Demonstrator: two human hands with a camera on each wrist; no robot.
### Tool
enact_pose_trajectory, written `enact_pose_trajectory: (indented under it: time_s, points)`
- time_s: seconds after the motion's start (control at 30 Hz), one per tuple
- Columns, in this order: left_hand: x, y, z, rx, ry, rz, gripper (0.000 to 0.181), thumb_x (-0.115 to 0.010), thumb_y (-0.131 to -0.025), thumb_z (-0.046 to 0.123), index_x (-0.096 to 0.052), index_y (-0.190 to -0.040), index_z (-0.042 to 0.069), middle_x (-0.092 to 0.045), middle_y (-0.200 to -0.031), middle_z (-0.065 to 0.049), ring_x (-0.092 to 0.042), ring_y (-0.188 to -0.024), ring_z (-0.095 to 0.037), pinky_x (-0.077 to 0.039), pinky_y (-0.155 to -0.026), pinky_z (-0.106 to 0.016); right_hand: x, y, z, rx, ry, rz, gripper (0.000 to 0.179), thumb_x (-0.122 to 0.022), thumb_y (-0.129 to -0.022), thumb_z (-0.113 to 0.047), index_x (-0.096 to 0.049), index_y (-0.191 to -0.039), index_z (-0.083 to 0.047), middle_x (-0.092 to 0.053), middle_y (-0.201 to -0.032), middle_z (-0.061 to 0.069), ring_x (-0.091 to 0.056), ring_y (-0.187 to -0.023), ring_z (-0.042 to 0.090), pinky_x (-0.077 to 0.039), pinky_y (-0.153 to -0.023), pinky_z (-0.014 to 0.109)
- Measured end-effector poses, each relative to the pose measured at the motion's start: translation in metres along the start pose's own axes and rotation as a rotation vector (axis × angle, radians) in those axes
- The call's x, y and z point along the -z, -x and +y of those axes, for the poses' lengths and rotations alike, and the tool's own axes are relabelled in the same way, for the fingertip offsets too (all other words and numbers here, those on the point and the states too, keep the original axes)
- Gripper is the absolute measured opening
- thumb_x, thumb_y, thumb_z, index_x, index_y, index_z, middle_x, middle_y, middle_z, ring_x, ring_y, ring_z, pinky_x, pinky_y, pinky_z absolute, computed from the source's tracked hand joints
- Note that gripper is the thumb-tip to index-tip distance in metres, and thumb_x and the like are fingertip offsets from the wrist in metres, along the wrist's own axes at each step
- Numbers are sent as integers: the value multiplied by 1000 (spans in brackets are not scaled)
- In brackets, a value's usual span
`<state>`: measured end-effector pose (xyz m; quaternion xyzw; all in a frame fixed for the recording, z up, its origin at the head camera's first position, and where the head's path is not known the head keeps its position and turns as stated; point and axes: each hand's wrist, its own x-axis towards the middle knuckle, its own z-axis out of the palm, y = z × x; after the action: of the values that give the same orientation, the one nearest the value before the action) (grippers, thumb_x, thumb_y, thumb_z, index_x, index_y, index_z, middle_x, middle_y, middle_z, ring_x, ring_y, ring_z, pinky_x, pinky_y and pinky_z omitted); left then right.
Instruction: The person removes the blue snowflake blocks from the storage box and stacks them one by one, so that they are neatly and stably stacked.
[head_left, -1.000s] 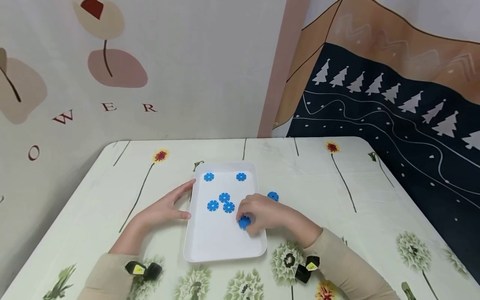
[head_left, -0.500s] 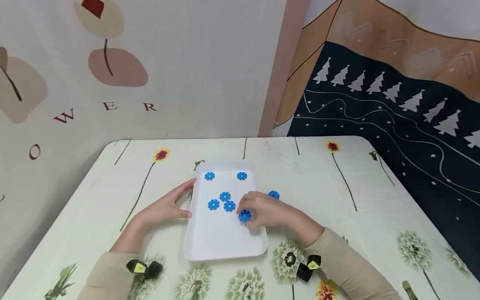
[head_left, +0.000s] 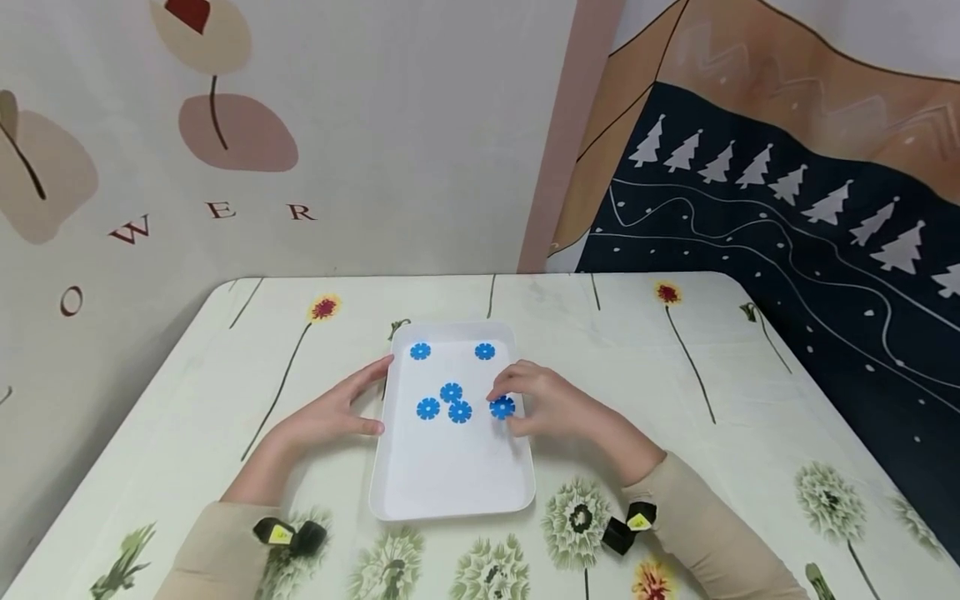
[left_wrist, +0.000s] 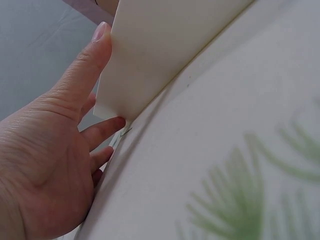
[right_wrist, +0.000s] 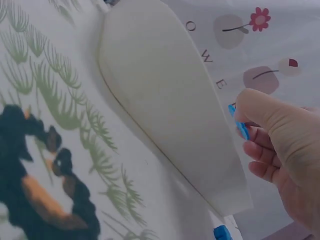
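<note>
A white tray (head_left: 450, 479) lies on the table. My left hand (head_left: 330, 417) is at its left side, fingers spread, with index finger and thumb tips at the rim; the left wrist view shows the thumb (left_wrist: 82, 70) along the outer wall. My right hand (head_left: 551, 402) pinches a blue notched snowflake disc (head_left: 502, 407) over the tray's right side. In the right wrist view the disc (right_wrist: 243, 129) appears edge-on between thumb and fingers. Three similar discs (head_left: 428, 408) cluster mid-tray, and two more (head_left: 421, 352) lie near its far corners.
Another blue piece (right_wrist: 222, 232) sits on the table outside the tray, hidden behind the right hand in the head view. A flower-print cloth (head_left: 667, 367) covers the table. Printed wall hangings (head_left: 405, 167) rise behind the far table edge.
My right hand has moved away from me and slightly right with the disc, from the lower right of the tray toward its right rim. The left hand stays put.
</note>
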<state>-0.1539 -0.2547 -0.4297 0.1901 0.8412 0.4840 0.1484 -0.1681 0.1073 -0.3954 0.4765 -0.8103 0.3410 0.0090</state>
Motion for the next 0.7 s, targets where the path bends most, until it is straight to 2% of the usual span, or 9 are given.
enact_pose_trajectory:
  time_s: [0.17,0.43,0.7]
  points:
    - [-1,0,0,14,-4,-1,101,-84,-73,24,-23,-153,14,-22,-155,-14,-13,-142,-37,-8,-107,-64,6,6,4,1,-24,83,28,-70,-75,0,-72,-101,-6,-62,-107,6,-54,-104,20,-49,-84,31]
    - [-1,0,4,11,-6,-3,100,-83,-74,23,-22,-153,14,-22,-156,-14,-13,-142,-36,-9,-107,-64,16,20,13,-103,-20,120,31,-70,-74,0,-72,-104,-8,-61,-109,1,-53,-104,17,-49,-84,34]
    - [0,1,3,15,-6,-2,101,-83,-74,23,-22,-153,14,-22,-156,-15,-13,-142,-36,-9,-108,-63,22,33,21,-102,-22,190,32,-71,-73,2,-73,-103,-7,-63,-106,3,-55,-102,20,-49,-83,35]
